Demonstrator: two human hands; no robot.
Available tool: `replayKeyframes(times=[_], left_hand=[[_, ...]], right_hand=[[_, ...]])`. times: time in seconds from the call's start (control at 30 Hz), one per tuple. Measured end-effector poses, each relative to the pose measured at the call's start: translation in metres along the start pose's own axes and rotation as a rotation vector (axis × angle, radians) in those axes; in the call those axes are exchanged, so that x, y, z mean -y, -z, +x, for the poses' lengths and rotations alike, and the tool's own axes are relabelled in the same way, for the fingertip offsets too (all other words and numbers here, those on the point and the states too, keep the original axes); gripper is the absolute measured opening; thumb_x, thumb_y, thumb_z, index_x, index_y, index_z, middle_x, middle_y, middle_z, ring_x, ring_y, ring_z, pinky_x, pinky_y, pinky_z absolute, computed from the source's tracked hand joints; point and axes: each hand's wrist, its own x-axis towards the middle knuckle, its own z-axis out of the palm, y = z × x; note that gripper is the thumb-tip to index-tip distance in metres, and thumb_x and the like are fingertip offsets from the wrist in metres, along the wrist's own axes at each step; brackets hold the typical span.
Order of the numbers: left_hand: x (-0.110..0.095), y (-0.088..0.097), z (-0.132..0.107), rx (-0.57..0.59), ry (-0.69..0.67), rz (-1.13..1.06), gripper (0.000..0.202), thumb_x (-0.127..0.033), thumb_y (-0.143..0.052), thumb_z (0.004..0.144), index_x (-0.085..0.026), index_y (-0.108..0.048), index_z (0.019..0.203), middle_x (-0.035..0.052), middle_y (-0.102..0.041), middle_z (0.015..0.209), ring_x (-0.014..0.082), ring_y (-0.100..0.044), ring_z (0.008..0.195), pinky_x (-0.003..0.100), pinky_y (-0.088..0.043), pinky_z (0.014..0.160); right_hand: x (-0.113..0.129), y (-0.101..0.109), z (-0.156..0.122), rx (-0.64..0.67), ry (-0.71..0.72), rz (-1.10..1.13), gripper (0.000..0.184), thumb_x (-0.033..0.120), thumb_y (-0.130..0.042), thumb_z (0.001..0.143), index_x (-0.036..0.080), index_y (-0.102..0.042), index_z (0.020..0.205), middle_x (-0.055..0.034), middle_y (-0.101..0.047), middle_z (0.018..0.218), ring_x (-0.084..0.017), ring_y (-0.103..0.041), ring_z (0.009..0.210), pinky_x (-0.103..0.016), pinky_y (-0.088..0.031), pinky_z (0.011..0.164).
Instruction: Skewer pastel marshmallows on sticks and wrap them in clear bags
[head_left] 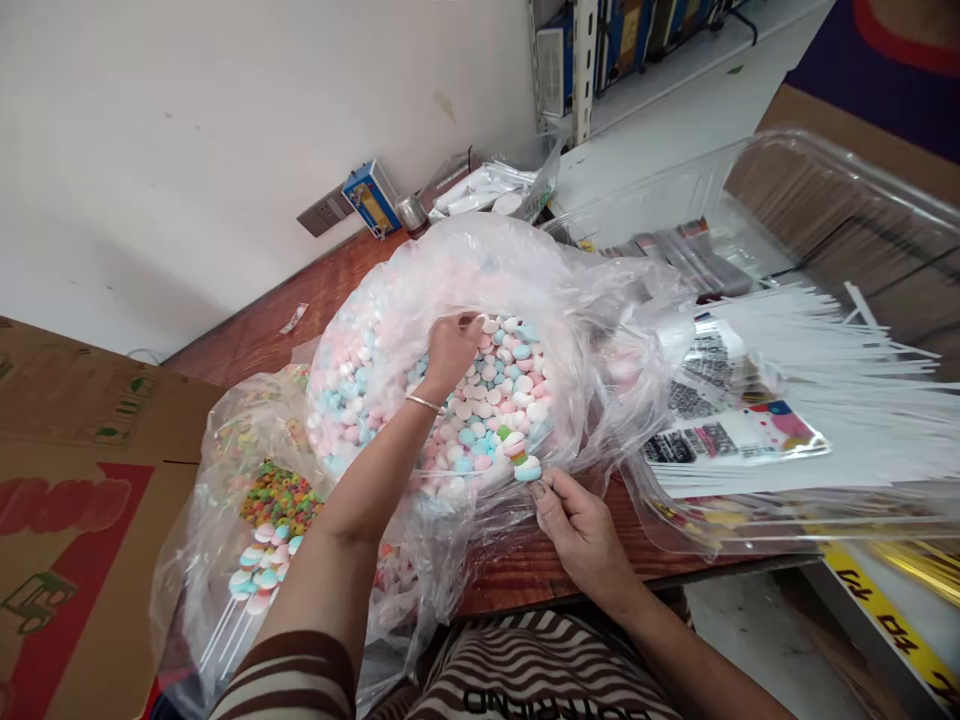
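Observation:
My left hand (454, 352) reaches into a large clear plastic bag (480, 240) of pink, white and blue marshmallows (491, 385). Its fingers are closed in a pinch, with a white marshmallow at the tips. Near the table's front edge, my right hand (581, 525) pinches the lower end of a marshmallow skewer (519, 455). On it are a blue-and-white marshmallow, small coloured rings and a pinkish marshmallow; its stick is mostly hidden. Finished-looking marshmallow skewers (266, 565) with white sticks lie at left, beside a bag of small coloured rings (281, 498).
On the right, a clear plastic tray (712, 540) holds many white sticks (847, 400) and printed wrappers (739, 430). Cardboard boxes (67, 520) stand at left. A blue box (371, 198) and a metal can (411, 212) sit by the wall.

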Motion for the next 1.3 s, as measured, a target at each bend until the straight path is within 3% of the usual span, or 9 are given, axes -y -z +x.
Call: replayKeyframes(times=[0.1,0.27,0.4,0.53,0.7,0.87,1.0,1.13,1.3], left_hand=[[-0.012,0.018,-0.031,-0.047,0.119,-0.323,0.013,-0.028,-0.071,0.085,-0.018,-0.069,0.091,0.0060,-0.073,0.093,0.0204,-0.071,0.088,0.036,-0.056,0.086],[-0.030,0.042,-0.111,0.062,0.218,-0.779,0.025,-0.035,-0.080,0.080,-0.019,-0.066,0.093,0.0022,-0.071,0.091,0.0166,-0.073,0.084,0.035,-0.061,0.084],[-0.037,0.046,-0.165,0.039,0.331,-0.928,0.033,-0.031,-0.085,0.075,-0.021,-0.070,0.102,0.0022,-0.072,0.099,0.0145,-0.072,0.081,0.029,-0.060,0.078],[-0.040,0.049,-0.196,0.073,0.425,-0.992,0.029,-0.029,-0.084,0.077,-0.019,-0.076,0.104,0.0043,-0.077,0.097,0.0148,-0.072,0.085,0.029,-0.058,0.084],[-0.039,0.053,-0.211,0.050,0.502,-1.028,0.035,-0.028,-0.088,0.072,-0.019,-0.078,0.104,0.0055,-0.078,0.100,0.0165,-0.072,0.089,0.029,-0.057,0.086],[-0.024,0.058,-0.207,-0.172,0.459,-0.964,0.033,-0.031,-0.088,0.071,-0.018,-0.075,0.099,0.0031,-0.076,0.092,0.0130,-0.070,0.082,0.029,-0.058,0.083],[-0.010,0.066,-0.201,-0.296,0.413,-0.898,0.033,-0.032,-0.088,0.070,-0.018,-0.073,0.096,0.0027,-0.075,0.092,0.0124,-0.070,0.080,0.026,-0.058,0.077],[-0.002,0.068,-0.201,-0.296,0.375,-0.846,0.030,-0.030,-0.085,0.074,-0.019,-0.072,0.099,0.0032,-0.075,0.094,0.0120,-0.069,0.080,0.022,-0.055,0.068],[-0.002,0.069,-0.203,-0.270,0.334,-0.804,0.027,-0.027,-0.084,0.076,-0.019,-0.072,0.099,0.0035,-0.076,0.098,0.0120,-0.070,0.086,0.023,-0.056,0.075]], right_hand=[[0.010,0.003,0.002,-0.027,0.050,0.027,0.030,0.041,-0.050,0.098,0.021,-0.053,0.075,0.0052,-0.044,0.060,-0.011,-0.042,0.054,-0.023,-0.036,0.052],[0.028,-0.001,0.017,-0.168,0.129,0.001,0.022,0.040,-0.059,0.095,0.019,-0.066,0.090,0.0033,-0.057,0.062,-0.011,-0.048,0.055,-0.024,-0.042,0.056],[0.033,-0.014,0.031,-0.165,0.151,-0.020,0.034,0.040,-0.067,0.091,0.018,-0.066,0.116,-0.0022,-0.073,0.081,-0.016,-0.064,0.068,-0.027,-0.052,0.068],[0.032,-0.025,0.032,-0.115,0.190,-0.112,0.025,0.039,-0.064,0.092,0.019,-0.069,0.107,0.0014,-0.069,0.071,-0.013,-0.060,0.061,-0.024,-0.048,0.061],[0.029,-0.032,0.024,-0.081,0.216,-0.125,0.024,0.039,-0.060,0.095,0.018,-0.069,0.102,0.0049,-0.058,0.062,-0.012,-0.052,0.056,-0.023,-0.044,0.057],[0.029,-0.025,0.009,-0.006,0.210,-0.177,0.028,0.034,-0.046,0.102,0.019,-0.068,0.097,0.0060,-0.047,0.059,-0.011,-0.046,0.053,-0.022,-0.039,0.055],[0.032,-0.018,-0.006,0.154,0.263,-0.248,0.025,0.029,-0.049,0.101,0.019,-0.065,0.085,0.0047,-0.052,0.063,-0.010,-0.050,0.056,-0.020,-0.039,0.056],[0.032,-0.019,-0.013,0.245,0.233,-0.250,0.028,0.029,-0.045,0.102,0.019,-0.062,0.081,0.0032,-0.056,0.065,-0.011,-0.053,0.059,-0.020,-0.041,0.058],[0.031,-0.021,-0.011,0.272,0.137,-0.221,0.031,0.034,-0.044,0.102,0.020,-0.059,0.079,0.0025,-0.054,0.067,-0.012,-0.051,0.062,-0.022,-0.040,0.060]])
